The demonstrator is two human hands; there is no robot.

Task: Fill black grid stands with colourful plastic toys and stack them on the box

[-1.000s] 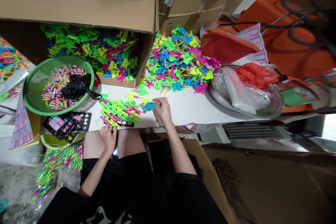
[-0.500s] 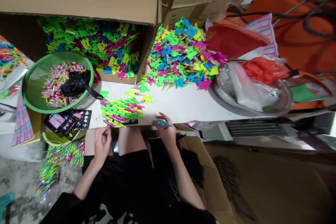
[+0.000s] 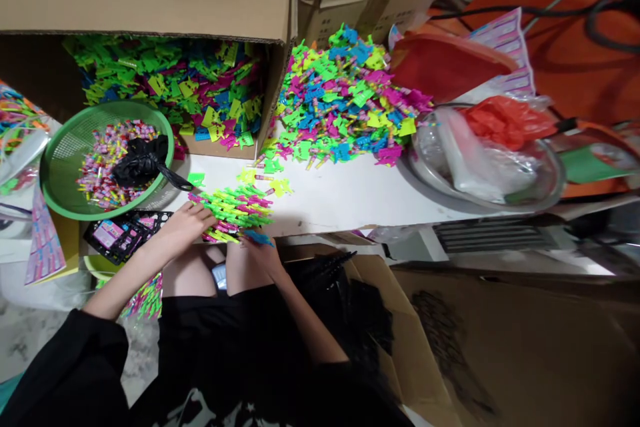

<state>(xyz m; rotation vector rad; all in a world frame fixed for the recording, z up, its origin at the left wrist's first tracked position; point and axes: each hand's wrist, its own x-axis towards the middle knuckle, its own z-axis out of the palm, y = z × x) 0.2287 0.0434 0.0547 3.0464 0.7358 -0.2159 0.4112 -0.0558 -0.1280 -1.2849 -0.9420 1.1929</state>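
Rows of green, yellow and pink plastic pieces [image 3: 237,208] stand packed together near the front edge of the white table [image 3: 330,203]. At their left side rests my left hand [image 3: 193,221], its fingers bent against them; whether it grips any is unclear. My right hand [image 3: 263,257] is at the front right corner of the rows, closed on a blue piece [image 3: 259,237]. Behind lies a large heap of mixed coloured pieces [image 3: 345,103]. A few loose yellow pieces [image 3: 280,186] are just behind the rows.
At the left is a green basket [image 3: 53,177] of small tubes with a black bag. Black trays [image 3: 113,237] lie in front of it. A cardboard box [image 3: 150,0] of pieces stands behind. To the right, a metal basin [image 3: 545,197] holds plastic bags.
My right hand has moved left with the blue piece, up to the rows. My left hand has risen from the lap to the rows' left side. The view has shifted slightly.
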